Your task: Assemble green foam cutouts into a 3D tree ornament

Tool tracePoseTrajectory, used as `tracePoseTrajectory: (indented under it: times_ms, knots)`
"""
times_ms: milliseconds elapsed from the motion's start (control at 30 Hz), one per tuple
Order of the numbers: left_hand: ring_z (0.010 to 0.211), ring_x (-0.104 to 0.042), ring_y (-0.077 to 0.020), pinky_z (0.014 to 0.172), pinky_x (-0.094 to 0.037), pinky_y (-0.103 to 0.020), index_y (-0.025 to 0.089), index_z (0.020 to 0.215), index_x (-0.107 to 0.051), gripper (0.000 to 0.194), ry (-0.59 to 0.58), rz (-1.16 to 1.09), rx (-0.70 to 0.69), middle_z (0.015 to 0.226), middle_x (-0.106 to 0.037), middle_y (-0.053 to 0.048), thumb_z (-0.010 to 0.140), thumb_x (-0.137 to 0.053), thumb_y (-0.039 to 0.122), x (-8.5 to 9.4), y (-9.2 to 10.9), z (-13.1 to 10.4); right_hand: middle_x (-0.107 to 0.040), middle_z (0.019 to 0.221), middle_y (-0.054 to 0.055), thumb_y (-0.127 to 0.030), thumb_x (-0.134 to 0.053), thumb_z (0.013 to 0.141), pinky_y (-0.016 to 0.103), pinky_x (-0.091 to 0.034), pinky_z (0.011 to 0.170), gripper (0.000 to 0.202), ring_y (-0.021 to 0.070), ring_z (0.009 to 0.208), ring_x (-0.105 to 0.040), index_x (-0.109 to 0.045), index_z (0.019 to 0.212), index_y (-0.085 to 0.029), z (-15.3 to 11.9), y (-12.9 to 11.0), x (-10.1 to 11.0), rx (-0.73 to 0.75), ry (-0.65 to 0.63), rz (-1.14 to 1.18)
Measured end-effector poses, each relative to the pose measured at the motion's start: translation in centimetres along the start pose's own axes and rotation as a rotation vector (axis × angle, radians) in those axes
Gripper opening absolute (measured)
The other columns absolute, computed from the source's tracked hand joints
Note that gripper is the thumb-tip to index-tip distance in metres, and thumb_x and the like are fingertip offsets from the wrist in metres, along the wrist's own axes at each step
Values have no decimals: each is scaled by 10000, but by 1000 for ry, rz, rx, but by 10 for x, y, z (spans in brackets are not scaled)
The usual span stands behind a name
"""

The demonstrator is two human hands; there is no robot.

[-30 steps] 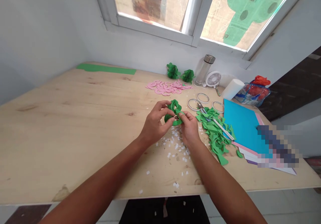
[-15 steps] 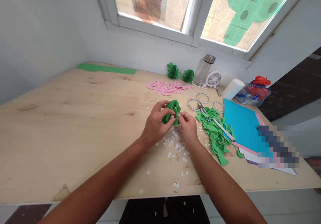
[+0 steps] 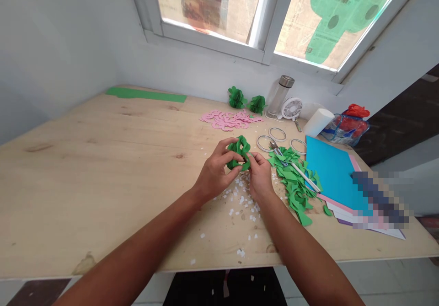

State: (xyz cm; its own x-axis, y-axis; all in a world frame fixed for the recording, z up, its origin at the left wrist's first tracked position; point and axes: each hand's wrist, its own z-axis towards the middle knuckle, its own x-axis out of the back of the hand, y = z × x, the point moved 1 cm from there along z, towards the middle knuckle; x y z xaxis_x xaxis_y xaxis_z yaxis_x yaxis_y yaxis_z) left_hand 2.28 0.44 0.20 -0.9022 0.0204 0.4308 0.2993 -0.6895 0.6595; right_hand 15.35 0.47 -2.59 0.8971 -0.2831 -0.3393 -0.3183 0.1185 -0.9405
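A layered green paper flower [image 3: 242, 145] is held above the wooden table, between my two hands. My left hand [image 3: 216, 169] curls around its left side, thumb below and fingers on top. The fingertips of my right hand [image 3: 259, 172] pinch the flower's right edge, and part of that grip is hidden. Small white paper bits [image 3: 242, 199] lie scattered on the table under my hands. Just right of my right hand is a heap of green paper scraps [image 3: 295, 182], with scissors [image 3: 274, 147] and a white pen-like stick [image 3: 305, 177] on it.
Two finished green paper flowers [image 3: 236, 98] stand at the back beside pink paper cutouts [image 3: 228, 120]. Rolls of tape [image 3: 277, 134], a glass bottle [image 3: 279, 96], a small fan [image 3: 291, 108] and a white roll [image 3: 318, 122] are at the right. Blue paper sheets [image 3: 329, 169] lie nearby. A green strip [image 3: 147, 94] lies far left.
The flower has shifted slightly right and turned, so its layers spread more openly toward me. My right fingers have moved to its right edge. Everything else is unchanged.
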Motion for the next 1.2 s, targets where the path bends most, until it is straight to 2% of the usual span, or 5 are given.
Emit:
tracePoseTrajectory:
  times_ms: [200, 400, 500, 833, 1200]
  knots:
    - [987, -617, -205, 859, -495, -343, 212, 893, -620, 140, 41, 19, -9, 1360, -430, -105, 766, -604, 154, 0, 1, 0, -598, 620, -31, -356, -703, 654, 227, -401, 579, 204, 111, 589, -512, -639, 729, -177, -1, -1, -1, -4, -16, 28]
    - [1172, -547, -228, 941, -463, -337, 220, 881, -632, 145, -13, 58, -100, 1351, -502, -87, 800, -546, 135, 1, 0, 0, -598, 624, -39, -349, -714, 648, 220, -386, 556, 200, 103, 571, -506, -642, 730, -181, -1, -1, -2, -1, -26, 71]
    - [1156, -560, -229, 931, -472, -340, 206, 859, -635, 136, -18, 76, -126, 1335, -515, -105, 801, -541, 128, 0, -3, 0, -597, 618, -39, -353, -708, 652, 222, -385, 552, 199, 104, 566, -501, -640, 723, -180, -2, -2, -2, 13, -24, 47]
    - [930, -628, -184, 850, -519, -351, 190, 835, -655, 94, 103, 60, 5, 1280, -518, -103, 799, -574, 162, -1, -9, 1, -592, 637, -43, -370, -665, 687, 229, -402, 605, 198, 111, 607, -509, -623, 723, -179, -5, -1, -3, 51, -69, -117]
    - [917, -625, -183, 836, -512, -347, 181, 826, -637, 60, 122, 76, 33, 1245, -530, -103, 808, -580, 189, 0, -3, 0, -569, 622, -33, -376, -623, 718, 225, -401, 581, 205, 111, 586, -489, -598, 694, -174, -6, 1, -2, 84, -78, -206]
